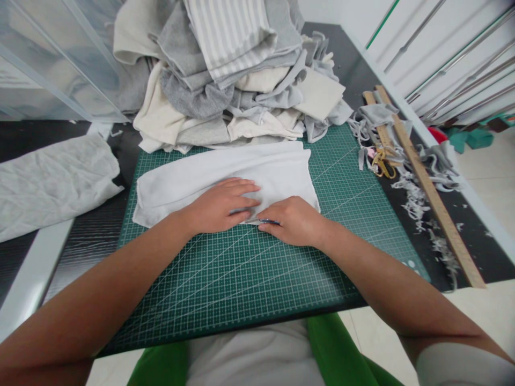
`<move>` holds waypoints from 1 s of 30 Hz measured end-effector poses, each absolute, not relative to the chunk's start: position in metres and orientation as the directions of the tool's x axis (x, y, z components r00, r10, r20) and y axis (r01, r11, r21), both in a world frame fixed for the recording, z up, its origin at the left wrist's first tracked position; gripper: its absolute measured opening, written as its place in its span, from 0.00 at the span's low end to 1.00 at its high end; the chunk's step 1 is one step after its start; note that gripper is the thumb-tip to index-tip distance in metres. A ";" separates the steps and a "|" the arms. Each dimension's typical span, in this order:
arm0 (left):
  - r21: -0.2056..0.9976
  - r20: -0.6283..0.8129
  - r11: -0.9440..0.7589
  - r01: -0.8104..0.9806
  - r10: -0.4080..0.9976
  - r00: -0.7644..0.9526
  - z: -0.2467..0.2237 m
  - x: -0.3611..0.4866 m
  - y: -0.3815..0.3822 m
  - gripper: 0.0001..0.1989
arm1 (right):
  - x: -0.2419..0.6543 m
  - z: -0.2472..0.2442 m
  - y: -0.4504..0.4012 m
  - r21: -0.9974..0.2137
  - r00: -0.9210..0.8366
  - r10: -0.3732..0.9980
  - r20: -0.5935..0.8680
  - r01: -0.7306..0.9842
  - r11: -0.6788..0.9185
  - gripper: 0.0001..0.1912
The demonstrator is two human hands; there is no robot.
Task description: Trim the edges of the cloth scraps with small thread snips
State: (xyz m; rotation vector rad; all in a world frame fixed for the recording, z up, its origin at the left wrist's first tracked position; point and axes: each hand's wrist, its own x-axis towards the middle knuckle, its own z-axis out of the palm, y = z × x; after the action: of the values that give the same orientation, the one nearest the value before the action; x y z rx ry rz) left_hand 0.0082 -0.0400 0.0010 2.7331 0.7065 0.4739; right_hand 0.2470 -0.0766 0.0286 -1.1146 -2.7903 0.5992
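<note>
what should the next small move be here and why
Probably slide the left hand slightly away from the tool: its thumb lies close to the tip, which the right hand holds at the near edge of the cloth.

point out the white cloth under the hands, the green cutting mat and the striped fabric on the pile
white cloth (265, 163): head view, its upper surface beyond the hands
green cutting mat (249, 279): head view, bare gridded surface
striped fabric (229, 40): head view, its striped face
</note>
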 end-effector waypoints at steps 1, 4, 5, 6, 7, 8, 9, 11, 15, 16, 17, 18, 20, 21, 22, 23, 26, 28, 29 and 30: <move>0.343 0.243 -0.842 0.417 0.508 0.826 0.001 0.008 -0.040 0.16 | 0.247 0.029 -0.077 -0.384 -0.733 0.677 -0.071 0.646 0.660 0.12; 0.342 0.249 -0.844 0.413 0.505 0.826 0.001 0.009 -0.040 0.16 | 0.247 0.030 -0.077 -0.388 -0.735 0.675 -0.065 0.642 0.661 0.12; 0.341 0.250 -0.845 0.412 0.504 0.827 0.001 0.009 -0.040 0.16 | 0.247 0.030 -0.077 -0.391 -0.735 0.675 -0.064 0.641 0.660 0.11; 0.340 0.250 -0.846 0.412 0.503 0.827 0.001 0.009 -0.039 0.16 | 0.247 0.030 -0.076 -0.395 -0.735 0.675 -0.063 0.640 0.659 0.11; 0.339 0.248 -0.846 0.412 0.502 0.828 0.002 0.010 -0.039 0.16 | 0.248 0.030 -0.076 -0.401 -0.734 0.676 -0.061 0.639 0.657 0.11; 0.338 0.245 -0.846 0.413 0.502 0.829 0.002 0.010 -0.039 0.16 | 0.248 0.030 -0.076 -0.408 -0.732 0.679 -0.058 0.638 0.653 0.11; 0.338 0.242 -0.845 0.414 0.503 0.829 0.002 0.010 -0.039 0.16 | 0.249 0.030 -0.076 -0.417 -0.730 0.681 -0.053 0.636 0.649 0.11; 0.340 0.241 -0.844 0.414 0.504 0.829 0.002 0.010 -0.039 0.16 | 0.249 0.029 -0.076 -0.433 -0.728 0.684 -0.043 0.631 0.644 0.12; 0.339 0.247 -0.848 0.407 0.498 0.831 0.002 0.009 -0.039 0.16 | 0.248 0.028 -0.076 -0.430 -0.734 0.678 -0.043 0.626 0.651 0.12; 0.339 0.248 -0.849 0.406 0.497 0.832 0.002 0.009 -0.039 0.15 | 0.248 0.028 -0.076 -0.425 -0.734 0.678 -0.046 0.628 0.652 0.12; 0.339 0.248 -0.848 0.407 0.497 0.831 0.002 0.009 -0.039 0.15 | 0.247 0.028 -0.077 -0.422 -0.733 0.678 -0.047 0.630 0.652 0.12; 0.339 0.247 -0.848 0.407 0.498 0.831 0.002 0.009 -0.039 0.15 | 0.247 0.028 -0.077 -0.420 -0.732 0.679 -0.049 0.632 0.651 0.12; 0.337 0.247 -0.848 0.409 0.499 0.831 0.002 0.010 -0.039 0.15 | 0.246 0.028 -0.077 -0.419 -0.731 0.681 -0.051 0.634 0.650 0.13; 0.336 0.246 -0.848 0.410 0.499 0.831 0.002 0.010 -0.039 0.15 | 0.246 0.028 -0.078 -0.416 -0.729 0.682 -0.052 0.637 0.649 0.13; 0.334 0.244 -0.848 0.411 0.500 0.831 0.003 0.010 -0.039 0.15 | 0.245 0.028 -0.078 -0.409 -0.728 0.683 -0.054 0.640 0.650 0.13; 0.334 0.243 -0.847 0.413 0.501 0.831 0.003 0.010 -0.039 0.15 | 0.245 0.028 -0.078 -0.400 -0.728 0.684 -0.058 0.644 0.652 0.13; 0.339 0.240 -0.845 0.414 0.503 0.830 0.004 0.010 -0.039 0.15 | 0.243 0.029 -0.078 -0.376 -0.728 0.682 -0.073 0.654 0.657 0.13; 0.344 0.237 -0.843 0.413 0.504 0.830 0.003 0.010 -0.039 0.15 | 0.243 0.031 -0.078 -0.366 -0.731 0.678 -0.081 0.654 0.662 0.13; 0.346 0.235 -0.842 0.414 0.505 0.831 0.003 0.010 -0.040 0.15 | 0.243 0.032 -0.078 -0.365 -0.732 0.676 -0.082 0.653 0.663 0.12; 0.348 0.234 -0.841 0.414 0.506 0.830 0.003 0.010 -0.040 0.15 | 0.243 0.032 -0.078 -0.368 -0.734 0.675 -0.080 0.651 0.664 0.12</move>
State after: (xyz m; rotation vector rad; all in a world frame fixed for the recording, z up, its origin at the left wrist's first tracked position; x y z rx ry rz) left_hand 0.0099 -0.0396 0.0029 2.7283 0.7011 0.4629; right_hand 0.2431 -0.0779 0.0320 -1.1199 -2.8074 0.5830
